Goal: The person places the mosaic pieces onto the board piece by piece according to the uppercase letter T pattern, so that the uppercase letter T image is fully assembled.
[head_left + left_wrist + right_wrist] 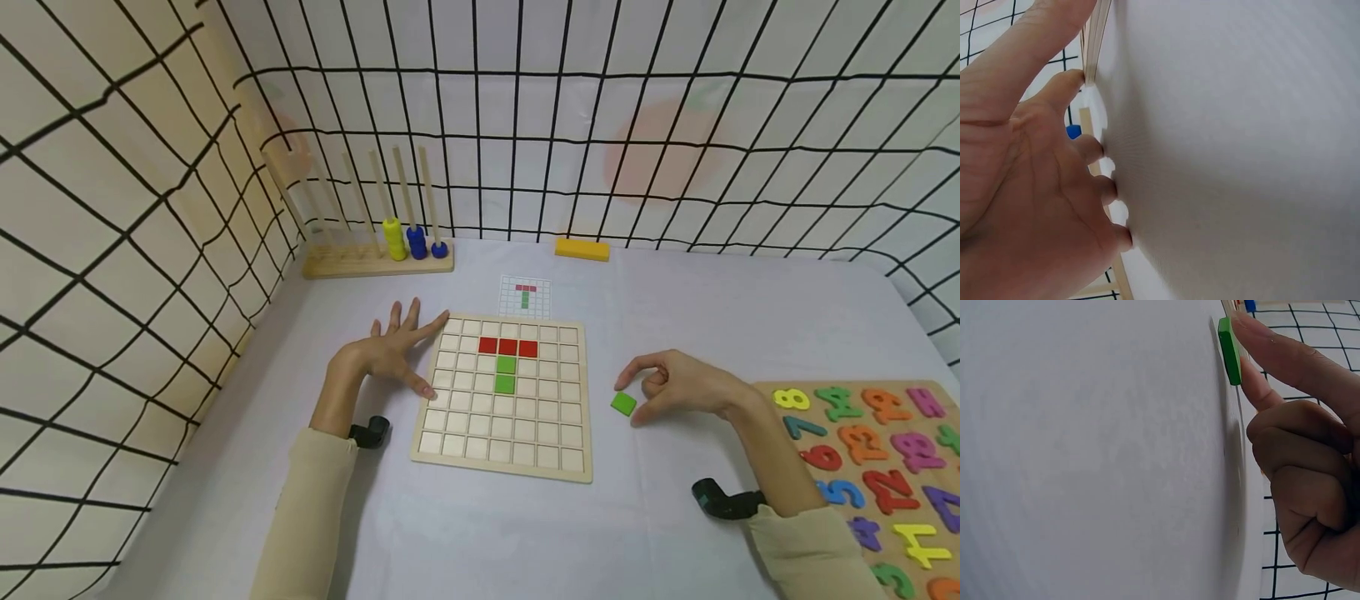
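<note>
A wooden grid board (480,425) lies on the white cloth, with three red tiles (507,347) in a row and two green tiles (506,374) below the middle one. My left hand (390,350) is spread at the board's left side, thumb and index fingertip at its edge; in the left wrist view the other fingertips of this hand (1035,181) rest on the cloth. Right of the board, my right hand (678,385) pinches a loose green tile (623,404) between thumb and index finger. The right wrist view shows that tile (1229,351) tilted at the fingertips, other fingers curled in.
A printed pattern card (536,300) lies behind the board. Farther back stand a wooden peg rack (345,265) with yellow and blue beads and a yellow block (582,249). A number puzzle board (813,442) lies at the right, partly under my right arm. Black wire mesh (517,125) encloses the table.
</note>
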`<act>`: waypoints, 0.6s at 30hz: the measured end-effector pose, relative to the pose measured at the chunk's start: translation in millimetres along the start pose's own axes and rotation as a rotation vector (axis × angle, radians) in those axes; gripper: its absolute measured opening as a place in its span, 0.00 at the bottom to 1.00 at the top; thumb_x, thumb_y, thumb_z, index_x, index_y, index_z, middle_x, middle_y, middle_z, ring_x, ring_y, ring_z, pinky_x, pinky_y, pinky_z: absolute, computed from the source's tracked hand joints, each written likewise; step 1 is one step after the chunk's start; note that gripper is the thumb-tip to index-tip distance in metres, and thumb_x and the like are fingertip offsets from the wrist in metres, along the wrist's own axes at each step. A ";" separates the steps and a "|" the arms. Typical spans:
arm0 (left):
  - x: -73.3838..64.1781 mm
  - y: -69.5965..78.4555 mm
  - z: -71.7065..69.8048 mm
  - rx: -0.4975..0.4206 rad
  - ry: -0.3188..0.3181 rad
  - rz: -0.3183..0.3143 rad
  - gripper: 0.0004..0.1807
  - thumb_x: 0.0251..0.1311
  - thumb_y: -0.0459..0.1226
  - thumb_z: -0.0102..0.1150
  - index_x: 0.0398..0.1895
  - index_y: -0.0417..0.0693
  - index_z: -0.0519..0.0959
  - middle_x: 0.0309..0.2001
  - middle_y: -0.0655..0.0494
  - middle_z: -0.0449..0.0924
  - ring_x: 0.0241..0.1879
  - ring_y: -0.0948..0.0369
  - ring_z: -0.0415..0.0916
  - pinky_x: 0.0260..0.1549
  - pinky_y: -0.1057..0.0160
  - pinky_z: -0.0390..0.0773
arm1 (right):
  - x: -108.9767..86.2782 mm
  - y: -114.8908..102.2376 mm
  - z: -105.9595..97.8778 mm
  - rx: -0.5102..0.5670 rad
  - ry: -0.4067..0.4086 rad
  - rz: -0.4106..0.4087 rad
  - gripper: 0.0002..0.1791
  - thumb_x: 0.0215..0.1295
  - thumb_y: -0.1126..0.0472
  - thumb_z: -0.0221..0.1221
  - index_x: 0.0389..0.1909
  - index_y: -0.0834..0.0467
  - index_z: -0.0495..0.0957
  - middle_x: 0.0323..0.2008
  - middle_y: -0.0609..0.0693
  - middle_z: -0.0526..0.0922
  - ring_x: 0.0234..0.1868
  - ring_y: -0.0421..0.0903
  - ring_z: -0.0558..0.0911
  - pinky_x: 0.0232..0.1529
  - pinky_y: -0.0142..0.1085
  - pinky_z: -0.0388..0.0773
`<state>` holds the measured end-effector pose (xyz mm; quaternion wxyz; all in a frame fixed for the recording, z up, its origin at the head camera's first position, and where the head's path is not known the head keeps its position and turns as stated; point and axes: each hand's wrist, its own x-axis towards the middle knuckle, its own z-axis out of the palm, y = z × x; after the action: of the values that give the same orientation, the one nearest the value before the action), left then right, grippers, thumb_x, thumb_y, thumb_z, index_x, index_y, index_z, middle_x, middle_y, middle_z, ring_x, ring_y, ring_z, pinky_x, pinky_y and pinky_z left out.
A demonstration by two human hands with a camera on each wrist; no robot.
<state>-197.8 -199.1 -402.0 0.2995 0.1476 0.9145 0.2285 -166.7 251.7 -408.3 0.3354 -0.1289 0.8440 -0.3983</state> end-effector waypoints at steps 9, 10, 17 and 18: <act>-1.7 -2.2 -0.4 -0.007 -0.009 0.021 0.73 0.45 0.52 0.83 0.85 0.63 0.37 0.80 0.40 0.08 0.78 0.39 0.03 0.73 0.29 0.15 | 1.0 -2.4 4.4 0.027 0.001 0.014 0.28 0.48 0.66 0.77 0.50 0.66 0.77 0.16 0.42 0.60 0.20 0.38 0.59 0.27 0.32 0.60; -1.5 -2.5 -0.3 -0.006 -0.008 0.020 0.73 0.45 0.52 0.83 0.85 0.63 0.37 0.80 0.40 0.08 0.78 0.39 0.03 0.73 0.29 0.15 | 0.7 -2.4 4.3 0.025 0.006 0.013 0.28 0.48 0.67 0.77 0.50 0.66 0.77 0.16 0.42 0.60 0.19 0.37 0.59 0.27 0.32 0.59; 1.0 -3.2 0.6 0.001 0.008 0.008 0.73 0.45 0.53 0.83 0.85 0.63 0.37 0.81 0.39 0.09 0.78 0.38 0.04 0.73 0.29 0.17 | -1.8 -2.8 4.2 0.010 0.030 -0.001 0.26 0.48 0.67 0.77 0.48 0.66 0.78 0.15 0.42 0.61 0.19 0.37 0.60 0.26 0.31 0.59; 1.0 -3.1 0.6 0.002 0.008 0.008 0.73 0.45 0.53 0.83 0.85 0.62 0.37 0.81 0.39 0.09 0.78 0.38 0.04 0.73 0.29 0.17 | -2.0 -2.9 4.4 0.012 0.032 -0.003 0.26 0.48 0.67 0.77 0.48 0.66 0.78 0.15 0.42 0.61 0.19 0.37 0.60 0.26 0.32 0.59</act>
<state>-198.6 -201.1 -404.4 0.2946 0.1505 0.9154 0.2295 -162.3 248.2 -407.2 0.3219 -0.1216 0.8467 -0.4059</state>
